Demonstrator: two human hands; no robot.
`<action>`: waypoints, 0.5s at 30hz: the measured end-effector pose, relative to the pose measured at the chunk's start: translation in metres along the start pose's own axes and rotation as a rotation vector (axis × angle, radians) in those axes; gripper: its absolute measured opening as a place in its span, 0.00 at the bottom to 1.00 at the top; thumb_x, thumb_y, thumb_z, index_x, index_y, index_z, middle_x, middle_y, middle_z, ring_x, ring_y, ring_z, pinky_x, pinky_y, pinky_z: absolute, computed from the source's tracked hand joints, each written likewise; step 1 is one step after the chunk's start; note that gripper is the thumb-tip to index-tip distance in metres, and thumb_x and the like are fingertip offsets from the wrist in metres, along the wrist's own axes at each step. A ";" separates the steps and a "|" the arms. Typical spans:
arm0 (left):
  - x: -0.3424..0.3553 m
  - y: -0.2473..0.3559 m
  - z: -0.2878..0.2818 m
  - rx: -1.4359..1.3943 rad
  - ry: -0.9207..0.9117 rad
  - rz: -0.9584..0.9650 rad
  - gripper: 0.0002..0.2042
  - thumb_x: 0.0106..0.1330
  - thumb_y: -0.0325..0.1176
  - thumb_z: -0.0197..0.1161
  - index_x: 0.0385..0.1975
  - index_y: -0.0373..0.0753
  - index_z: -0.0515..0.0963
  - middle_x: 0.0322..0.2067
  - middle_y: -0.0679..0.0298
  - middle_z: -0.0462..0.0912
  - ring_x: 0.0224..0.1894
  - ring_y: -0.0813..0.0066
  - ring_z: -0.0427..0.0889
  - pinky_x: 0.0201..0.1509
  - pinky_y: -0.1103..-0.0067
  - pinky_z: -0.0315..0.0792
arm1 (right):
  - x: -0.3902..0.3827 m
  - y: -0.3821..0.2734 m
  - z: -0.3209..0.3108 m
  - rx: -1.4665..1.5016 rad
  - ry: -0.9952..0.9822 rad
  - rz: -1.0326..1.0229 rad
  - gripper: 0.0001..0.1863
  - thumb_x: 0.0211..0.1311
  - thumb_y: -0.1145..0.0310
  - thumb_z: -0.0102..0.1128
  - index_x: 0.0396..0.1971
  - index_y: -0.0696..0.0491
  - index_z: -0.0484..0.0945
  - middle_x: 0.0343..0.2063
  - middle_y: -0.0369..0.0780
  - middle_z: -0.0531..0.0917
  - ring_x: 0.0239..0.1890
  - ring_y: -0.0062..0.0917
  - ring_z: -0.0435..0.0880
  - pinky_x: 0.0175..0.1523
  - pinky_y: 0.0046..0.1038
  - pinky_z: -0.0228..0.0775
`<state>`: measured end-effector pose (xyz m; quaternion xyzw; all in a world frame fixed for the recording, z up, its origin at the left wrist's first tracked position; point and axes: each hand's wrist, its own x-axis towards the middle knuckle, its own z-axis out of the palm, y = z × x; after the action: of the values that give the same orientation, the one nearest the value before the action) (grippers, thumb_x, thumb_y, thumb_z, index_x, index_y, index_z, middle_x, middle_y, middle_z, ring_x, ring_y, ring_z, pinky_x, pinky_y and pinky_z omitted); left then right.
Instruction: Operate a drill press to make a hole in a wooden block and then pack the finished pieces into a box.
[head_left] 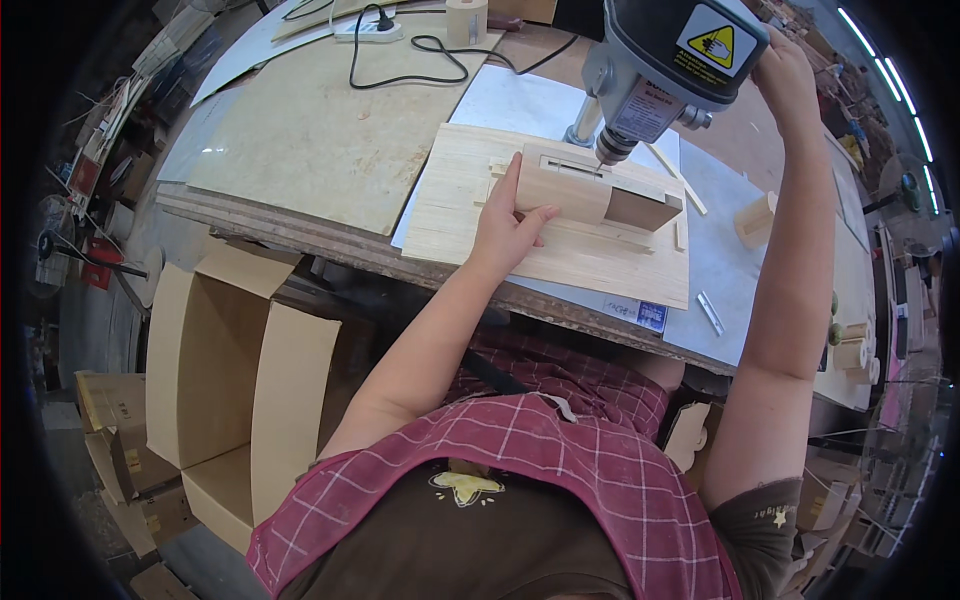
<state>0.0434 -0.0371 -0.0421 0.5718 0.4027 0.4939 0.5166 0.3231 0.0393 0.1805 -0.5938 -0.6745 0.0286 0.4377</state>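
Note:
My left hand (508,222) grips the left end of a pale wooden block (565,198), its thumb across the near face and a finger along the left edge. A narrow slot with a light strip runs along the block's top. The right end shows a darker, greyish face (640,209). Above the slot stands the chuck (615,149) of a bench drill press (650,75); its thin bit comes down at the slot, and I cannot tell whether it touches. My right hand (785,80) is raised to the right side of the drill head, its fingers hidden behind it.
Under the block lies a plywood board (450,215) with thin wooden strips fixed on it. A round wooden piece (755,220) and a small metal strip (710,313) lie to the right. A black cable (440,78) crosses the bench behind. An open cardboard box (215,370) stands below left.

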 end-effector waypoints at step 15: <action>-0.001 0.005 -0.002 0.015 -0.004 -0.044 0.38 0.53 0.25 0.61 0.62 0.39 0.47 0.49 0.56 0.63 0.35 0.74 0.75 0.22 0.85 0.75 | -0.137 -0.080 0.010 -0.240 0.135 -0.206 0.12 0.56 0.66 0.52 0.19 0.57 0.71 0.12 0.44 0.67 0.13 0.31 0.65 0.21 0.27 0.58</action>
<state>0.0411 -0.0387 -0.0377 0.5675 0.4179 0.4784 0.5238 0.2422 -0.0925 0.1429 -0.5700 -0.6995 -0.1375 0.4085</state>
